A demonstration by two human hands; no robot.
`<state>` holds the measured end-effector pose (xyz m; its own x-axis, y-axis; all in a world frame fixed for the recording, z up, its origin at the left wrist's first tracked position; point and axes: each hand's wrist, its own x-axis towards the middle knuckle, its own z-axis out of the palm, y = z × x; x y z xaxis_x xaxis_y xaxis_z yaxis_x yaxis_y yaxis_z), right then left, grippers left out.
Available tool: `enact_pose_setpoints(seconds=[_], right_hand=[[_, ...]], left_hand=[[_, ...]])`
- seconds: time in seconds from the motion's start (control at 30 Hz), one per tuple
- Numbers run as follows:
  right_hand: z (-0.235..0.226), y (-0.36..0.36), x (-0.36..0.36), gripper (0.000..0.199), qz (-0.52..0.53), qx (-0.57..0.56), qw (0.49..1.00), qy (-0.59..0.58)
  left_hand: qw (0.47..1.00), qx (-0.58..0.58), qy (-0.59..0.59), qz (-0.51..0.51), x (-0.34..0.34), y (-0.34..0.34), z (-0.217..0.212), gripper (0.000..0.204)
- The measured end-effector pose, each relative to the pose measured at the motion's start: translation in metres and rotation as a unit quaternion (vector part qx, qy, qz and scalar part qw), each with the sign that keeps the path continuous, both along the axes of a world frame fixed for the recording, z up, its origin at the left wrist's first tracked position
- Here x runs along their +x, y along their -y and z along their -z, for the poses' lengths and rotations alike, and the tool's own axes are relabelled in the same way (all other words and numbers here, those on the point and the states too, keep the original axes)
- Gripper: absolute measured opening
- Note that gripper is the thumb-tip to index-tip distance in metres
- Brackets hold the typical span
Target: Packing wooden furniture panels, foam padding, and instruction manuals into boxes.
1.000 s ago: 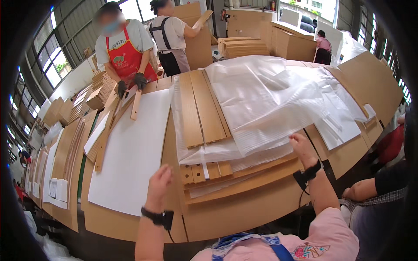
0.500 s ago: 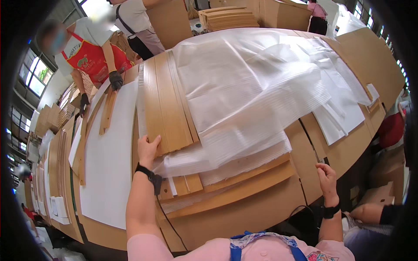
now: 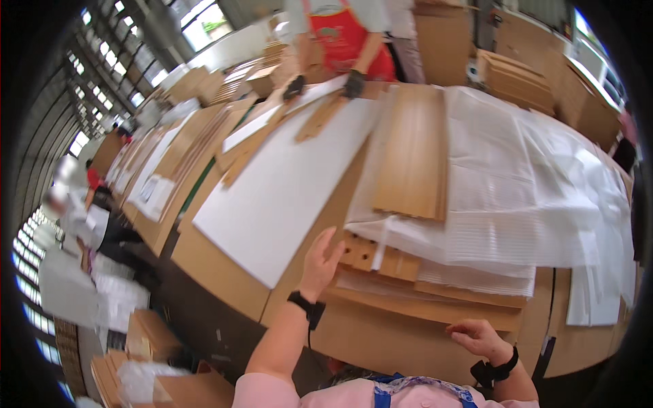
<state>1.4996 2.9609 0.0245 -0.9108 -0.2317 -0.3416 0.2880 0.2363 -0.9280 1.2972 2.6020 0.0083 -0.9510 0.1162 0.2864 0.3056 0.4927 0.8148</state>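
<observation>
wood boards (image 3: 410,149): long axis points away; left hand (image 3: 320,266) spread apart; right hand (image 3: 481,338) half-curled

Wide fisheye view from the left of two head-worn cameras, looking down and forward across a long, brown cardboard-topped counter (image 3: 401,343). Flat tan wooden boards (image 3: 411,153) lie fairly near, right of centre; a worker in a red fabric apron (image 3: 345,44) stands farther off, opposite.

From my end, the top edge crops off the co-worker's (image 3: 345,42) head. Foam (image 3: 490,163) hides part of the lower boards (image 3: 396,264); I can't tell whether the left hand (image 3: 320,265) touches them. Far-left person (image 3: 101,228) is blurred.
</observation>
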Motion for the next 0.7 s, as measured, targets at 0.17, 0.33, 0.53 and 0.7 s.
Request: enact_pose_setpoints(seconds=[0.17,0.33,0.53,0.7], right_hand=[[0.025,0.063,0.042,0.024,-0.036,0.09,0.994,0.042],[-0.016,0.158,0.061,0.02,-0.138,0.077,0.987,-0.011],[-0.068,0.211,0.038,0.015,0.063,0.02,0.988,-0.137],[-0.047,0.292,0.049,0.018,-0.056,-0.071,0.994,-0.067]], left_hand=[[0.956,0.141,0.035,-0.253,0.145,0.141,0.026,0.03],[0.875,0.186,0.103,-0.435,0.277,0.313,0.033,0.018],[0.769,0.249,0.038,-0.588,0.329,0.413,-0.017,0.042],[0.792,0.398,0.073,-0.457,0.284,0.336,0.011,0.041]])
